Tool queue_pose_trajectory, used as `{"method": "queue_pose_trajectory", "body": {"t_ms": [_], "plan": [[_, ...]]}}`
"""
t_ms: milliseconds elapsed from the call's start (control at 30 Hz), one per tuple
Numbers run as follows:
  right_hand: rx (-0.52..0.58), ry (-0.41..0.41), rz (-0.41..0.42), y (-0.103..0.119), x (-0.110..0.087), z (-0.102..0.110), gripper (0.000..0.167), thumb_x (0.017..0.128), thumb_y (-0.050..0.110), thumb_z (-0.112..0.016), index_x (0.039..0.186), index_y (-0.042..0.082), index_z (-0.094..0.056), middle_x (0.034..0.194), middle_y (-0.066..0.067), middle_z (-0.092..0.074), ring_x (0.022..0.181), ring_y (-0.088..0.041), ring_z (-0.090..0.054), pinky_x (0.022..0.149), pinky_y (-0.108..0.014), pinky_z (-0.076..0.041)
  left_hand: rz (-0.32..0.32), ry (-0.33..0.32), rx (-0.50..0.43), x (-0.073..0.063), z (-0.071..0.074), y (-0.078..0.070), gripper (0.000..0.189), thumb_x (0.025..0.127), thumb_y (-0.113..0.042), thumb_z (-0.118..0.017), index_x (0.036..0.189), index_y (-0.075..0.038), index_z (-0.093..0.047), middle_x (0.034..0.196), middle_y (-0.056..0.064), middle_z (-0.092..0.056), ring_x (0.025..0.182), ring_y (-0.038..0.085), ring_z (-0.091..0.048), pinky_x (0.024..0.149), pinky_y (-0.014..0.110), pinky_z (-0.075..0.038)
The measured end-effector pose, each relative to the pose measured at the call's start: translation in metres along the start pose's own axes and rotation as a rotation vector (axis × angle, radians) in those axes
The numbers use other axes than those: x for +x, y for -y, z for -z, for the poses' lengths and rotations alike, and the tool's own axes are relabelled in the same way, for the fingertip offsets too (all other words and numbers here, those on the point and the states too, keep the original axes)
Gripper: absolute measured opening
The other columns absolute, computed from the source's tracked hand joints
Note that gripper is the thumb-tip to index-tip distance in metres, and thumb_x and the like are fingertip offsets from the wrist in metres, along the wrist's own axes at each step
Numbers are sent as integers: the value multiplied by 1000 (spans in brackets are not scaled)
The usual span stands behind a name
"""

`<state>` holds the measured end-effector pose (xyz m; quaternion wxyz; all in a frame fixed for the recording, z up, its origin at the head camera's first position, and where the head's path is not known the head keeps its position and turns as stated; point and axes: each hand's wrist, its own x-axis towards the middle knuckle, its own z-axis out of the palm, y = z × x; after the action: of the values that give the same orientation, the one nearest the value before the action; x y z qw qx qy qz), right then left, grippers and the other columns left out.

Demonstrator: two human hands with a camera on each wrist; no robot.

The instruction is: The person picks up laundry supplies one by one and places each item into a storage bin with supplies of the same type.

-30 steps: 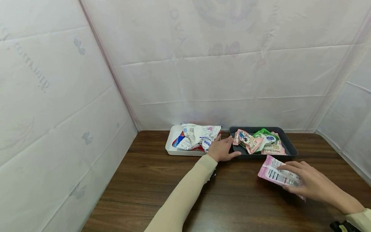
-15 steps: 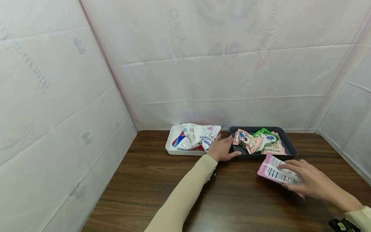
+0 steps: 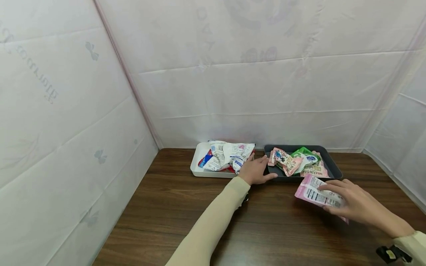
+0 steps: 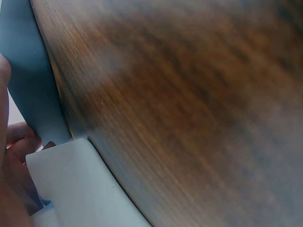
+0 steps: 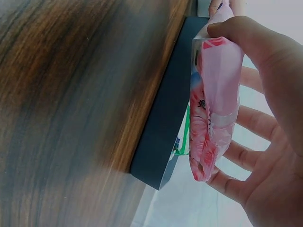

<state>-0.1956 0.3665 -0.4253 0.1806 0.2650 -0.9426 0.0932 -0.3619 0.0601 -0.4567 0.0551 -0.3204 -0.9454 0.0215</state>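
Note:
My right hand grips a pink snack packet over the table, just in front of the dark grey tray. Seen in the right wrist view, the packet sits between thumb and fingers, edge toward the camera. My left hand lies where the white tray and the dark tray meet, fingers spread, holding no packet. The left wrist view has its fingers partly hidden by the white tray's wall. White packets fill the white tray; pink packets and a green packet lie in the dark one.
Both trays stand side by side at the back of the brown wooden table. A pale sheet hangs right behind them, with further sheets closing off the left and right sides. A black strap is around the right wrist.
The right hand has moved slightly forward and left with the pink packet, closer to the dark tray. The left hand has stayed in place.

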Motion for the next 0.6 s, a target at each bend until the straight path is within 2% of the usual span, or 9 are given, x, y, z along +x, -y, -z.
{"method": "queue_pose_trajectory", "body": {"t_ms": [233, 600], "plan": [[-17, -17, 8, 0, 4, 0, 58, 68, 36, -96, 120, 24, -74, 121, -4, -70, 97, -22, -61, 67, -42, -52, -3, -4, -4, 0, -1, 0, 85, 98, -77, -36, 160, -20, -40, 162, -4, -40, 144, 9, -44, 128, 39, -11], [5, -29, 12, -3, 10, 0, 58, 69, 32, -96, 121, 19, -74, 120, -10, -71, 99, -29, -65, 69, -48, -55, -1, 7, -1, 1, -1, 0, 84, 98, -76, -38, 160, -19, -39, 162, -4, -40, 144, 9, -43, 128, 39, -11]]}}
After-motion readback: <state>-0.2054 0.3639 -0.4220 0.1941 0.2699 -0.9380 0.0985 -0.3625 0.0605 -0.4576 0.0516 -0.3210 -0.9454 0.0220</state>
